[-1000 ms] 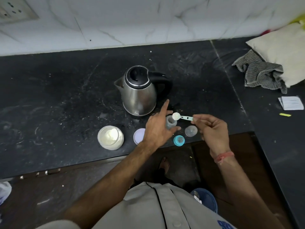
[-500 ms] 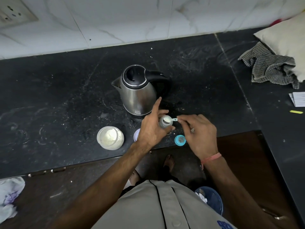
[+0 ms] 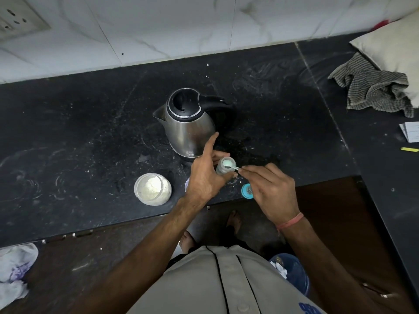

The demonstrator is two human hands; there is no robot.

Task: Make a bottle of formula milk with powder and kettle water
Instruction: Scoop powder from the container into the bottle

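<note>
A small clear baby bottle (image 3: 223,169) stands open on the black counter (image 3: 90,137), in front of the steel kettle (image 3: 189,125). My left hand (image 3: 205,175) wraps around the bottle's side, index finger pointing up. My right hand (image 3: 269,189) pinches the handle of a small white scoop (image 3: 229,164), whose bowl sits over the bottle's mouth. An open jar of white powder (image 3: 153,189) stands to the left. The teal bottle ring with teat (image 3: 246,190) lies near the counter's front edge.
A jar lid (image 3: 187,184) peeks out behind my left wrist. A striped cloth (image 3: 374,89), a pillow (image 3: 394,41) and papers (image 3: 411,131) lie at the right. Wall sockets (image 3: 15,21) are at the upper left. A blue bin (image 3: 292,273) stands on the floor.
My right hand carried the scoop from right of the bottle to its mouth; the scoop's bowl now rests over the opening. The left hand stayed on the bottle.
</note>
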